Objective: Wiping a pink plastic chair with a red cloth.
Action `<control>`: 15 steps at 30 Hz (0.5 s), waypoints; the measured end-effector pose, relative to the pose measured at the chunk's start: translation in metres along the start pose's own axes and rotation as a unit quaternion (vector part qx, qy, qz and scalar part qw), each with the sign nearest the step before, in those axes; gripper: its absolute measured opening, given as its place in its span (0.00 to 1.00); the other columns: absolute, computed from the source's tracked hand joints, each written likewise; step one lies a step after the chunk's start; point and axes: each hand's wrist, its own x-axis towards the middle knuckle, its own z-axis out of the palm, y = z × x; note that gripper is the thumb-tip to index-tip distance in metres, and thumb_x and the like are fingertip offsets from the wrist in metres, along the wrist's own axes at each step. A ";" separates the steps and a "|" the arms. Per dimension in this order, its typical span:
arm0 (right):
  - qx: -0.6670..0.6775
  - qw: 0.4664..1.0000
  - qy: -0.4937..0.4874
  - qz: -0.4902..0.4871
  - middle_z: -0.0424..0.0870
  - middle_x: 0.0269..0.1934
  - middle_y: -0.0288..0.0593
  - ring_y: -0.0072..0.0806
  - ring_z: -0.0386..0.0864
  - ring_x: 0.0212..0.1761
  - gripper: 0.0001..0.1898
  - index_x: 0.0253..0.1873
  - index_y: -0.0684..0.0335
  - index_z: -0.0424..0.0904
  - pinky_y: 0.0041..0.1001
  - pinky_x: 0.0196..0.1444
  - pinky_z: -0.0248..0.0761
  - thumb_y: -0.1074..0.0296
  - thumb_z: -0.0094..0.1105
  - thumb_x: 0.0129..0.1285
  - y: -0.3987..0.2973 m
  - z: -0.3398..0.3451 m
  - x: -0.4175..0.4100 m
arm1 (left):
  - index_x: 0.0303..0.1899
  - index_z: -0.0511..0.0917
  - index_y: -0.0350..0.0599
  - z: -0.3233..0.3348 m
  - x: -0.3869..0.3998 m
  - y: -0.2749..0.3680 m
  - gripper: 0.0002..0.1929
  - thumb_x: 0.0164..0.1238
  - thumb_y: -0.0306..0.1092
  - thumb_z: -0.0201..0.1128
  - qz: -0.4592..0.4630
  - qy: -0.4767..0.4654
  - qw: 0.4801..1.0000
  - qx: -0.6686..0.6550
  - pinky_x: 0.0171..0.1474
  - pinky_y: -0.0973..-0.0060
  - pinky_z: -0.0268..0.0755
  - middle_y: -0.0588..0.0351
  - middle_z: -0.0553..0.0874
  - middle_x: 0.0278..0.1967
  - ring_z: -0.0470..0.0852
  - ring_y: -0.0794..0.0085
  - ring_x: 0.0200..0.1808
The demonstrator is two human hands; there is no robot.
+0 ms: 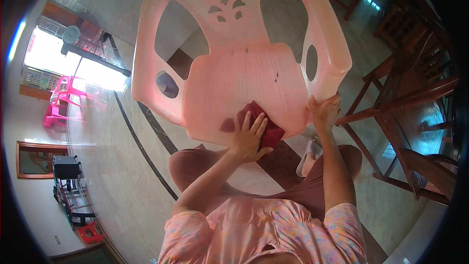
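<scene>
A pink plastic armchair [242,80] stands in front of me, its seat towards me and its pierced backrest farther off. Pressed on the front part of the seat is a dark red cloth [272,132], partly under my left hand [250,135], whose fingers are spread over it. My right hand [325,112] grips the chair at the front of its right armrest support, thumb on the inner side. A few small dark marks show on the seat.
Dark wooden chairs [394,110] stand close on the right. Bright pink plastic chairs [55,115], a red plastic stool [90,233] and a folded metal-framed item [69,190] are along the left wall. My knees flank the chair's front.
</scene>
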 end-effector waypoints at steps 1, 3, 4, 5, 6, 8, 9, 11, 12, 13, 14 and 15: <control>-0.016 1.000 0.011 0.004 0.72 0.40 0.52 0.47 0.71 0.45 0.33 0.47 0.71 0.60 0.44 0.46 0.63 0.57 0.66 0.40 -0.001 0.000 0.000 | 0.62 0.59 0.44 -0.003 0.006 -0.004 0.43 0.44 0.55 0.64 0.027 -0.010 1.000 -0.003 0.64 0.45 0.36 0.50 0.60 0.63 0.49 0.46 0.66; -0.016 0.999 0.033 0.000 0.72 0.39 0.51 0.47 0.72 0.43 0.32 0.46 0.71 0.61 0.44 0.45 0.64 0.57 0.66 0.39 0.001 0.000 0.000 | 0.60 0.64 0.48 -0.010 0.013 -0.023 0.39 0.43 0.53 0.64 0.039 -0.008 0.999 -0.014 0.64 0.51 0.42 0.53 0.65 0.60 0.54 0.50 0.65; -0.015 0.998 0.053 -0.005 0.73 0.37 0.51 0.47 0.73 0.40 0.31 0.45 0.70 0.62 0.44 0.44 0.64 0.57 0.66 0.38 0.002 0.000 0.001 | 0.58 0.67 0.50 -0.015 0.013 -0.043 0.37 0.42 0.52 0.64 0.023 0.004 1.000 -0.020 0.64 0.53 0.45 0.54 0.68 0.58 0.57 0.52 0.63; -0.015 0.998 0.054 -0.004 0.73 0.37 0.51 0.47 0.73 0.40 0.31 0.45 0.70 0.62 0.44 0.44 0.64 0.57 0.66 0.38 0.002 0.002 0.000 | 0.55 0.70 0.52 -0.020 0.016 -0.071 0.34 0.39 0.48 0.65 -0.031 0.022 0.998 -0.040 0.62 0.53 0.49 0.54 0.71 0.55 0.59 0.52 0.61; 0.001 0.998 0.063 -0.011 0.73 0.36 0.51 0.47 0.73 0.39 0.30 0.44 0.70 0.63 0.43 0.44 0.64 0.58 0.65 0.38 0.005 0.004 0.000 | 0.54 0.70 0.49 -0.031 0.018 -0.090 0.31 0.43 0.46 0.64 -0.113 0.023 0.993 -0.019 0.61 0.53 0.51 0.54 0.72 0.53 0.61 0.50 0.59; 0.030 0.997 0.071 -0.022 0.73 0.36 0.51 0.47 0.74 0.38 0.29 0.43 0.70 0.63 0.43 0.43 0.65 0.59 0.64 0.38 -0.005 0.010 -0.002 | 0.56 0.67 0.40 -0.010 -0.002 -0.171 0.28 0.55 0.46 0.57 -0.192 0.089 0.968 0.137 0.61 0.49 0.49 0.48 0.68 0.56 0.62 0.42 0.57; 0.030 0.995 0.093 -0.031 0.73 0.35 0.51 0.47 0.74 0.37 0.28 0.43 0.70 0.63 0.43 0.42 0.65 0.60 0.63 0.38 -0.003 0.014 -0.002 | 0.56 0.67 0.40 0.004 0.003 -0.172 0.28 0.55 0.46 0.57 -0.189 0.089 0.969 0.135 0.61 0.49 0.49 0.48 0.68 0.56 0.62 0.42 0.57; 0.027 0.992 0.116 -0.038 0.72 0.34 0.51 0.47 0.74 0.35 0.27 0.42 0.70 0.63 0.43 0.41 0.65 0.61 0.63 0.38 -0.003 0.017 -0.002 | 0.59 0.61 0.37 0.030 0.017 -0.152 0.31 0.56 0.46 0.55 -0.219 0.115 0.924 0.290 0.61 0.45 0.45 0.44 0.64 0.60 0.59 0.36 0.59; 0.016 0.990 0.131 -0.041 0.72 0.34 0.51 0.47 0.74 0.35 0.27 0.42 0.70 0.63 0.43 0.40 0.65 0.61 0.62 0.38 0.007 0.016 0.001 | 0.61 0.56 0.33 0.018 0.045 -0.096 0.35 0.58 0.48 0.53 -0.273 0.053 0.952 0.128 0.61 0.39 0.40 0.42 0.59 0.63 0.52 0.33 0.62; 0.020 0.988 0.144 -0.050 0.72 0.33 0.51 0.47 0.73 0.34 0.26 0.41 0.70 0.63 0.43 0.39 0.65 0.62 0.62 0.38 0.006 0.016 0.001 | 0.62 0.55 0.33 0.015 0.054 -0.063 0.36 0.58 0.50 0.52 -0.216 0.055 0.973 0.053 0.61 0.38 0.38 0.42 0.57 0.64 0.51 0.34 0.63; 0.018 0.988 0.146 -0.048 0.72 0.33 0.51 0.47 0.73 0.34 0.26 0.41 0.70 0.63 0.43 0.39 0.65 0.62 0.62 0.38 0.004 0.016 0.001 | 0.62 0.55 0.33 0.015 0.054 -0.035 0.37 0.58 0.52 0.52 -0.159 0.056 0.985 -0.022 0.61 0.37 0.36 0.42 0.56 0.64 0.49 0.35 0.64; 0.024 0.988 0.145 -0.048 0.72 0.33 0.50 0.47 0.73 0.34 0.26 0.41 0.69 0.63 0.43 0.39 0.65 0.62 0.62 0.37 0.005 0.018 -0.001 | 0.62 0.54 0.33 0.012 0.057 -0.004 0.39 0.56 0.54 0.53 -0.123 0.031 0.991 -0.045 0.61 0.37 0.35 0.42 0.55 0.65 0.47 0.37 0.65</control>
